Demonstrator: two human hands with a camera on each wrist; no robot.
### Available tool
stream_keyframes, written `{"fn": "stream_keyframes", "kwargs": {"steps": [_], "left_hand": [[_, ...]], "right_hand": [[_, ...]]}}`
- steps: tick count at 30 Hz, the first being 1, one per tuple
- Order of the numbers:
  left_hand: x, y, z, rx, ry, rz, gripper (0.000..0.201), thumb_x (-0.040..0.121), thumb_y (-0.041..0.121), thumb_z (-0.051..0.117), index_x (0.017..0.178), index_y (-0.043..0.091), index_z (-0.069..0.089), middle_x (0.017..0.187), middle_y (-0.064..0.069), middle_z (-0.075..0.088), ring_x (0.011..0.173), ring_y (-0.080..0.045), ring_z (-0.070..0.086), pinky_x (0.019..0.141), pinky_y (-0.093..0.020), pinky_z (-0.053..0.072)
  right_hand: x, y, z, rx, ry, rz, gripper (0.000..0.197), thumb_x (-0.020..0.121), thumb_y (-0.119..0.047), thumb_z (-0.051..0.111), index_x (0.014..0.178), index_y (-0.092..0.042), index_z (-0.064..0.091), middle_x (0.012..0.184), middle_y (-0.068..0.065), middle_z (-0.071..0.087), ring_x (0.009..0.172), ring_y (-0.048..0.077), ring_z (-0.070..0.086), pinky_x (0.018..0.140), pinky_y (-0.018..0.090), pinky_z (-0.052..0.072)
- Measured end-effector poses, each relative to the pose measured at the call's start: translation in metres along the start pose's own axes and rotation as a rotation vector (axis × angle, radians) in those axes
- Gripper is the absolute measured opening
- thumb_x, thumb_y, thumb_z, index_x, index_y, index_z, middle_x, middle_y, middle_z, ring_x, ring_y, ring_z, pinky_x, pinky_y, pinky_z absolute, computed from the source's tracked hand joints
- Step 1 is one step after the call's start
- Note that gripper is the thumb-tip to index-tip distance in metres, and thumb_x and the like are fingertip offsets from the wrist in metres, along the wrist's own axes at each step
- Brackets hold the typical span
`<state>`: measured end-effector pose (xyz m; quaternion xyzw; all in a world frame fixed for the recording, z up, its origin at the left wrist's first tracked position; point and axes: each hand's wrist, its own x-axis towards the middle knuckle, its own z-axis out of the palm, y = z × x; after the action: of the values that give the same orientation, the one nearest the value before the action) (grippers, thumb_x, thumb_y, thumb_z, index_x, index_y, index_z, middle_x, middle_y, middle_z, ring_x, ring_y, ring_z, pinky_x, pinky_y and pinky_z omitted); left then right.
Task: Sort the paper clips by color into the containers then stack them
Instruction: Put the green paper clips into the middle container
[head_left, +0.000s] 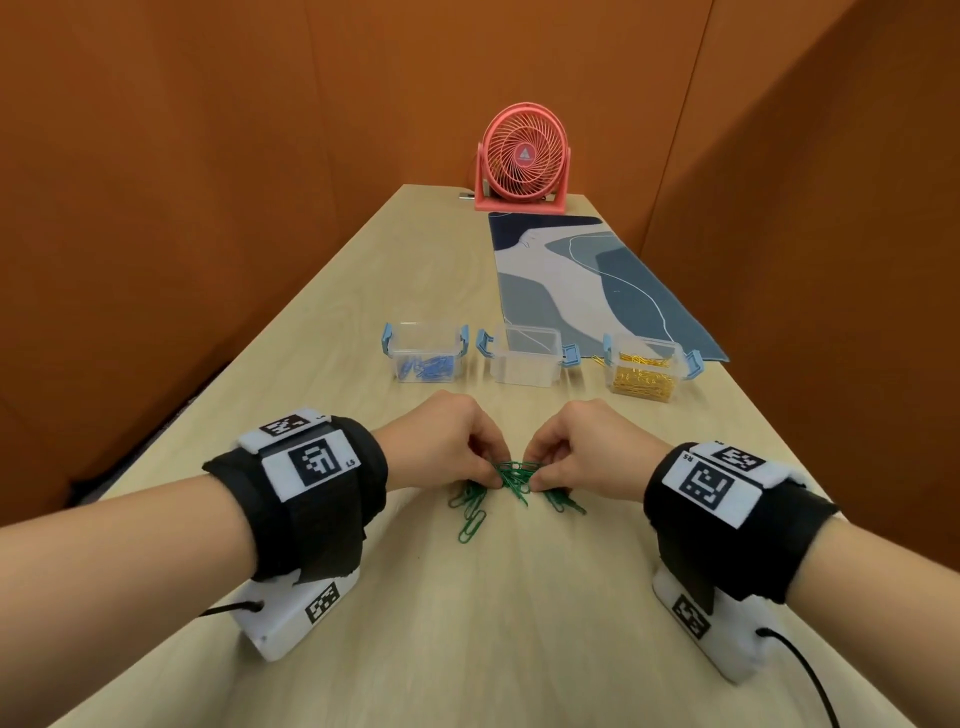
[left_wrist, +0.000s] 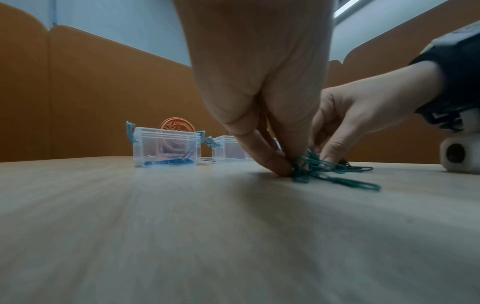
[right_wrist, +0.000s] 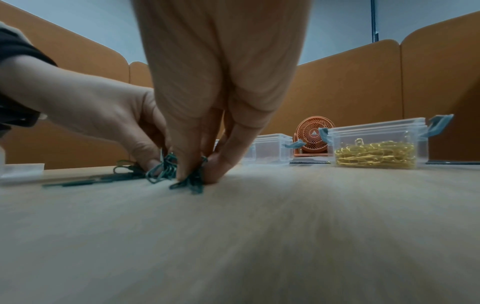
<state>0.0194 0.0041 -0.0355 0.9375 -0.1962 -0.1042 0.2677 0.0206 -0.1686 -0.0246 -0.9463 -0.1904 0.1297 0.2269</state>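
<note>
Both hands on the green clips, mid-table.
Left hand (head_left: 451, 441) and right hand (head_left: 587, 447) each pinch green paper clips (head_left: 511, 475) off the table (head_left: 519, 597); middle container (head_left: 524, 358) behind.

Three containers in a row across the table, both hands on a pile of clips in front of them.

On the table (head_left: 363, 291), the left container (head_left: 425, 353) holds clips, the middle container (head_left: 525, 356) stands just right of it, and the right container (head_left: 647, 369), further right, holds a heap of clips and sits at the near corner of a mat (head_left: 587, 280). Behind the mat, at the far end of the table, stands a fan (head_left: 522, 158). Nearer than the row, a pile of clips (head_left: 511, 475) lies on the table between the left hand (head_left: 447, 441) and the right hand (head_left: 584, 447), whose fingertips meet on it; a few loose clips (head_left: 472, 519) lie just nearer on the left.
</note>
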Motion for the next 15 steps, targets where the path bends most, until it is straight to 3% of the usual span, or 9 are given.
{"fn": "stream_keyframes", "kwargs": {"steps": [5, 8, 12, 15], "left_hand": [[0.003, -0.004, -0.006, -0.155, -0.048, -0.1, 0.017, 0.074, 0.017, 0.077, 0.091, 0.017, 0.075, 0.083, 0.003, 0.072, 0.071, -0.007, 0.061, 0.073, -0.017, 0.052], [0.006, -0.007, -0.012, -0.307, -0.075, -0.187, 0.017, 0.073, 0.012, 0.078, 0.09, 0.012, 0.074, 0.083, -0.004, 0.072, 0.073, -0.014, 0.062, 0.072, -0.019, 0.054], [0.014, -0.005, -0.022, -0.448, -0.067, -0.242, 0.018, 0.073, 0.005, 0.076, 0.091, 0.007, 0.073, 0.079, -0.004, 0.069, 0.062, -0.006, 0.062, 0.058, -0.01, 0.05], [0.025, 0.003, -0.034, -0.535, -0.039, -0.24, 0.017, 0.075, -0.001, 0.073, 0.091, 0.003, 0.071, 0.077, -0.003, 0.068, 0.056, -0.003, 0.064, 0.056, -0.01, 0.051]], "right_hand": [[-0.002, 0.005, -0.003, 0.099, -0.009, 0.034, 0.023, 0.075, -0.016, 0.076, 0.098, -0.012, 0.074, 0.09, 0.005, 0.073, 0.066, 0.007, 0.06, 0.073, 0.017, 0.053], [-0.001, 0.009, -0.01, 0.226, -0.007, 0.082, 0.023, 0.074, -0.013, 0.077, 0.096, -0.009, 0.073, 0.083, 0.003, 0.072, 0.061, 0.005, 0.061, 0.057, 0.006, 0.05], [0.002, 0.01, -0.025, 0.387, 0.002, 0.122, 0.019, 0.074, -0.011, 0.077, 0.093, -0.008, 0.073, 0.074, -0.002, 0.069, 0.056, 0.001, 0.063, 0.054, 0.008, 0.051], [0.011, 0.009, -0.039, 0.399, 0.051, 0.107, 0.018, 0.072, -0.012, 0.078, 0.09, -0.01, 0.074, 0.075, 0.0, 0.072, 0.059, 0.004, 0.065, 0.06, 0.01, 0.054]]}}
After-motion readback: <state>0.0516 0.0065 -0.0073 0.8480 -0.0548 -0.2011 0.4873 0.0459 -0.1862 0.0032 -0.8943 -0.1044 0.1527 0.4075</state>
